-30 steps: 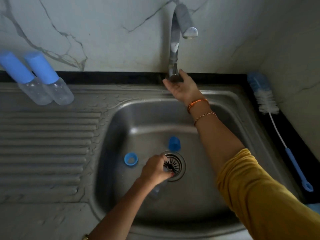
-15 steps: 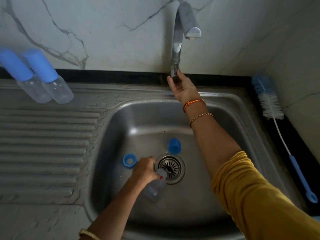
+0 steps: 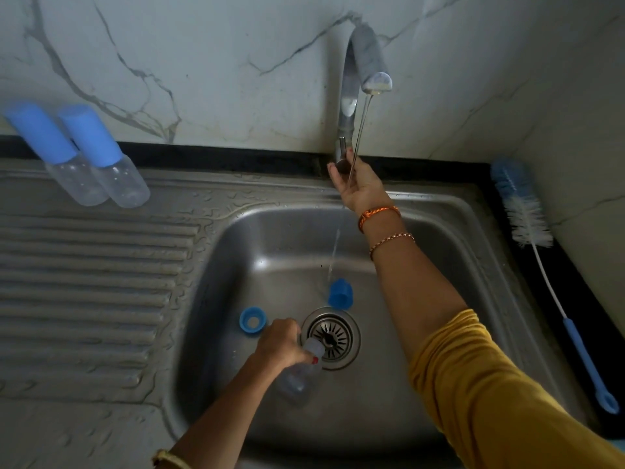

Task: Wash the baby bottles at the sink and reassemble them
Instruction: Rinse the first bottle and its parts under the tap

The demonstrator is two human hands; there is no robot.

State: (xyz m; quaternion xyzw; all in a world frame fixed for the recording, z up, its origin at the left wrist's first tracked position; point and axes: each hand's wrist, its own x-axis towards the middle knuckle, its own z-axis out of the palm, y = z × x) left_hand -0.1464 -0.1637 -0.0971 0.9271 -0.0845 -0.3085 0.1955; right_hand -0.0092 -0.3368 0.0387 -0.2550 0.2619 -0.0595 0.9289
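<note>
The left hand (image 3: 282,343) gripped the clear plastic baby bottle (image 3: 299,370) off to one side of the thin water stream (image 3: 334,252) – which might miss its mouth – while the right hand's fingers (image 3: 338,179) curled round the steel tap base (image 3: 342,160)

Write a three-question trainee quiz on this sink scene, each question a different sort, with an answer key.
1. True or false: water is running from the faucet.
2. Multiple choice: what does the left hand hold? A) the bottle brush B) an uncapped clear bottle C) the blue ring
3. Fill in: the number of capped bottles standing on the drainboard is ____.

Key
1. True; a thin stream falls into the sink while the right hand is at the faucet base.
2. B; the blue ring lies loose in the basin, the bottle brush on the counter.
3. Two.
</note>
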